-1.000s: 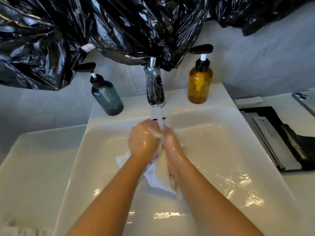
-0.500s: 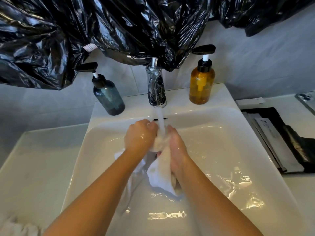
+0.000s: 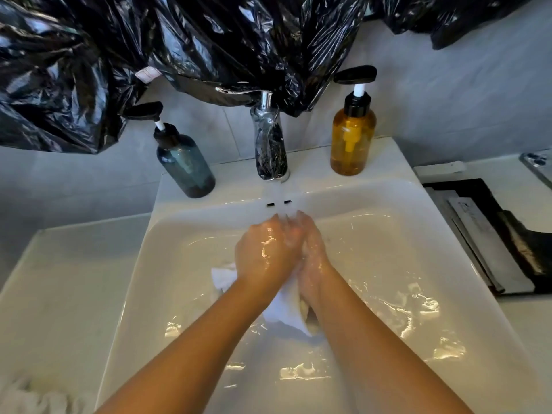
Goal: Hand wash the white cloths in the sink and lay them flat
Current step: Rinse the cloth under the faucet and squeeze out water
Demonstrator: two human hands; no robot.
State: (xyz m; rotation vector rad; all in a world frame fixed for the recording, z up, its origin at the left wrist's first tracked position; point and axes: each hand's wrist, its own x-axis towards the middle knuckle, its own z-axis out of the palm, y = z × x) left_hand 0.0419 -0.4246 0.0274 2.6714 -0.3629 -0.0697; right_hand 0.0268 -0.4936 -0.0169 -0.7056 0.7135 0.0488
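Note:
A wet white cloth point(image 3: 285, 307) hangs between my two hands over the middle of the white sink point(image 3: 185, 264). My left hand point(image 3: 264, 252) and my right hand point(image 3: 312, 255) are pressed together around the cloth's upper part, just under the running water from the chrome tap point(image 3: 270, 150). Both hands are wet and grip the cloth; its top is hidden between my palms. One corner of the cloth sticks out to the left of my left wrist, and the lower end hangs down between my forearms.
A blue pump bottle point(image 3: 185, 162) stands left of the tap and an amber pump bottle point(image 3: 352, 138) right of it. Black plastic sheeting point(image 3: 179, 55) hangs above. A black tray point(image 3: 493, 234) lies on the right counter. More white cloth point(image 3: 27, 395) lies at the bottom left.
My hands have closed together over the cloth and shifted slightly back under the water stream. Less of the cloth shows between them than half a second ago.

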